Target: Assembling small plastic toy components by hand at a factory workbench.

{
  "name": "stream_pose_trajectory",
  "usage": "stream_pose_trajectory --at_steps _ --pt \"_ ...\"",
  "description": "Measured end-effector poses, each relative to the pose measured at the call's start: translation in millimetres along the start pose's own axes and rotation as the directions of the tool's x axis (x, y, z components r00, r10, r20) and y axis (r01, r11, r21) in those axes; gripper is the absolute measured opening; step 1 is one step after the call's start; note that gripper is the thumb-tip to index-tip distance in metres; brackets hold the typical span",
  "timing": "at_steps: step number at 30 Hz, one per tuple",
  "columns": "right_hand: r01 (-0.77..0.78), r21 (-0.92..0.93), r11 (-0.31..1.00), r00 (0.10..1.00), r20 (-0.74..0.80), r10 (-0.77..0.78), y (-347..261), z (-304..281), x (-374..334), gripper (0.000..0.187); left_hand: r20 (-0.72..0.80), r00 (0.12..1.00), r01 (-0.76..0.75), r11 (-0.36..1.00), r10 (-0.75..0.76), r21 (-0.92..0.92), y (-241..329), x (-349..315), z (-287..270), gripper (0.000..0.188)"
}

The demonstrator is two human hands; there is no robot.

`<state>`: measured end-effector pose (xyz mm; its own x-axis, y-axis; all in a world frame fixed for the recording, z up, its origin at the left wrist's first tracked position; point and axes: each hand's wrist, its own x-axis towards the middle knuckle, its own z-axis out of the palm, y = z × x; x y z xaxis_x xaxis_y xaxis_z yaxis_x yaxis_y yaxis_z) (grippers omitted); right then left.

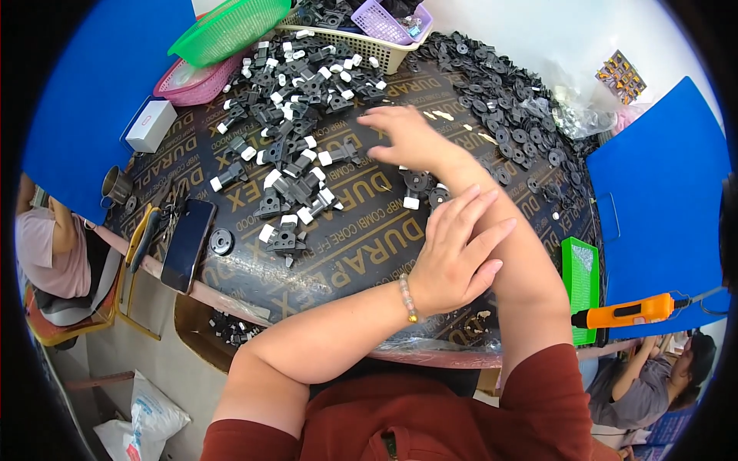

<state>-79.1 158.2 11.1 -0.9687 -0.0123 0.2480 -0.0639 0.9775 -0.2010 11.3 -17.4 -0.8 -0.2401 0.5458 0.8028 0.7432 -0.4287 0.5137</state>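
My right hand (403,140) reaches leftward over the dark table, thumb and fingers apart. It holds nothing that I can see. Closest to its fingers is a black part with a white end (340,154), at the edge of a large pile of similar black-and-white plastic parts (296,115). My left hand (460,265), with a beaded bracelet on the wrist, lies across my right forearm, fingers stretched out. Between the two hands, another black part with a white tip (415,188) rests on the table, with a black disc (439,197) partly covered beside it.
Black discs (523,138) are heaped at the right. Baskets stand at the back: beige (392,54), green (223,34) and pink (184,88). An orange electric screwdriver (630,311) lies by a green tray (580,276). A phone (188,246) rests at the left edge. Two people sit nearby.
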Motion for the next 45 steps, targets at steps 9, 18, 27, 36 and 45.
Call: stream_pose_trajectory --at_steps 9,18,27,36,45 --pt "0.036 0.118 0.992 0.994 -0.107 -0.024 -28.9 8.5 -16.9 0.031 -0.095 0.994 0.066 0.997 -0.062 0.041 -13.3 8.6 -0.2 0.050" --pt "-0.486 0.546 0.682 0.811 -0.009 0.585 -75.7 -96.9 -202.1 0.037 0.178 0.983 0.005 0.976 -0.044 0.216 -20.8 5.2 5.0 0.049" --pt "-0.734 -0.134 0.665 0.678 -0.184 0.712 -79.9 -61.8 -311.6 0.009 0.529 0.618 0.778 0.356 -0.582 -0.518 -7.2 12.7 1.9 0.065" --pt "-0.719 -0.292 0.631 0.678 -0.093 0.729 -66.8 -57.7 -330.4 0.006 0.688 0.469 0.843 0.049 -0.554 -0.535 -7.0 8.0 10.1 0.054" --pt "-0.467 0.079 0.881 0.846 -0.249 0.471 -66.6 -92.0 -277.2 0.005 0.702 0.453 0.857 0.050 -0.550 -0.514 -14.5 -1.5 14.1 0.052"
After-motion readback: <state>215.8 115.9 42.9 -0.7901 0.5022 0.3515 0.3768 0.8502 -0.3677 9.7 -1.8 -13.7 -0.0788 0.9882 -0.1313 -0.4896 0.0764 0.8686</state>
